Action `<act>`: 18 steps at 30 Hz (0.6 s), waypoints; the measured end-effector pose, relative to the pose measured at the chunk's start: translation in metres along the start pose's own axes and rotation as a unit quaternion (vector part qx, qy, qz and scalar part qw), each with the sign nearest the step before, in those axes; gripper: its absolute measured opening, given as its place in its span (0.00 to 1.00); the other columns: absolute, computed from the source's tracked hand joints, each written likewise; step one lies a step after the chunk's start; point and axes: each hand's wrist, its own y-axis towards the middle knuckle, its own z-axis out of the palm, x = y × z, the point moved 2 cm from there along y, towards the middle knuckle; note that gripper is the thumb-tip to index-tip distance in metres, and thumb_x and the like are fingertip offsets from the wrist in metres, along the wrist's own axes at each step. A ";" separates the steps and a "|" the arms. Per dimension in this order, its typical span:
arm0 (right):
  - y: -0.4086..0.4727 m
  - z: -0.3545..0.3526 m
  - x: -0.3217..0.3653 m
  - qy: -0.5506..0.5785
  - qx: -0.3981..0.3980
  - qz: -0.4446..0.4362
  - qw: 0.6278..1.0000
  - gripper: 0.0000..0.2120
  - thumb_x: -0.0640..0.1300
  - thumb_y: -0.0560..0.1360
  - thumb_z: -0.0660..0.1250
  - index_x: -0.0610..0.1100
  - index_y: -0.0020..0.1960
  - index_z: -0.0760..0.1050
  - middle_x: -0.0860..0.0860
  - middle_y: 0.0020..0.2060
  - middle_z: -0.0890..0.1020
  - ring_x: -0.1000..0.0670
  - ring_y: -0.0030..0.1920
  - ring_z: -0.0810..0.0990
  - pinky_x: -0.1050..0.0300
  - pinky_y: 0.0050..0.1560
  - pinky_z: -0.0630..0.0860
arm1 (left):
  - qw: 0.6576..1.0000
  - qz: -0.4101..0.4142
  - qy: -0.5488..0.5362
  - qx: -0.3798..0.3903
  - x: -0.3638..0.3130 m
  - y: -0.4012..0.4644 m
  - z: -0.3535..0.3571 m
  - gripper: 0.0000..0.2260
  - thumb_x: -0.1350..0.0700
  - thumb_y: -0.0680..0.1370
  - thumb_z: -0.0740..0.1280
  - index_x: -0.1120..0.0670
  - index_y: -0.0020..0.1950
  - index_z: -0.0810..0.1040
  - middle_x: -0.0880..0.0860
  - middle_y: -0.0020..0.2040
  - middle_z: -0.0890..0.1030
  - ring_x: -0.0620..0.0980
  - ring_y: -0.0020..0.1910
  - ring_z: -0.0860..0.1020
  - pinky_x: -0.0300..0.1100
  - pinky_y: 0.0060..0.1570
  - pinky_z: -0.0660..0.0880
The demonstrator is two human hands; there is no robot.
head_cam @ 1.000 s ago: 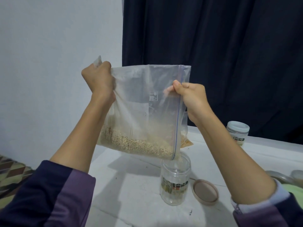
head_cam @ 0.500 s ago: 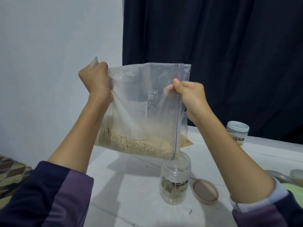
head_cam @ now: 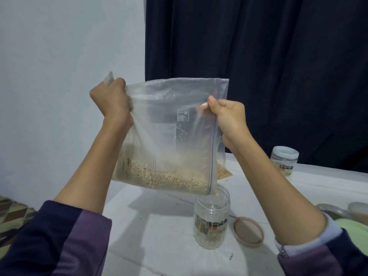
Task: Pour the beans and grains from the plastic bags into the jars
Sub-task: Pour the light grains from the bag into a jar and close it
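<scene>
Bag (head_cam: 169, 124) (grains inside) held by both hands — corner over jar (head_cam: 212, 218).

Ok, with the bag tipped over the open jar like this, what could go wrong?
1. The bag is wide and only its lower corner sits over the narrow open jar; grains could rush out and spill on the table.
2. The left hand and right hand hold the bag high, so falling grains may bounce out.
3. The light jar stands unheld; a nudge from the bag could tip it.
</scene>
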 end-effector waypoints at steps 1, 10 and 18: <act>0.000 0.000 0.000 -0.002 0.013 -0.002 1.000 0.15 0.42 0.80 0.64 0.42 0.36 0.81 0.54 0.32 0.84 0.58 0.38 0.83 0.63 0.48 0.79 | 1.000 -0.001 -0.001 0.002 0.001 0.000 -0.001 0.18 0.70 0.68 0.57 0.52 0.32 0.51 0.42 0.25 0.61 0.45 0.26 0.49 0.37 0.26 0.50; 0.000 -0.001 0.002 -0.022 0.032 -0.017 0.999 0.13 0.43 0.80 0.64 0.41 0.40 0.82 0.53 0.36 0.85 0.60 0.38 0.83 0.64 0.46 0.78 | 1.000 0.003 0.013 0.001 0.001 0.003 -0.007 0.19 0.70 0.68 0.57 0.50 0.30 0.52 0.41 0.22 0.54 0.44 0.26 0.49 0.38 0.27 0.49; 0.000 0.008 -0.006 0.005 -0.014 -0.001 1.000 0.14 0.42 0.79 0.64 0.40 0.39 0.82 0.52 0.36 0.85 0.55 0.43 0.84 0.57 0.57 0.76 | 1.000 0.000 -0.006 -0.014 0.004 0.006 -0.006 0.20 0.70 0.67 0.58 0.50 0.27 0.52 0.40 0.23 0.68 0.45 0.28 0.50 0.38 0.28 0.50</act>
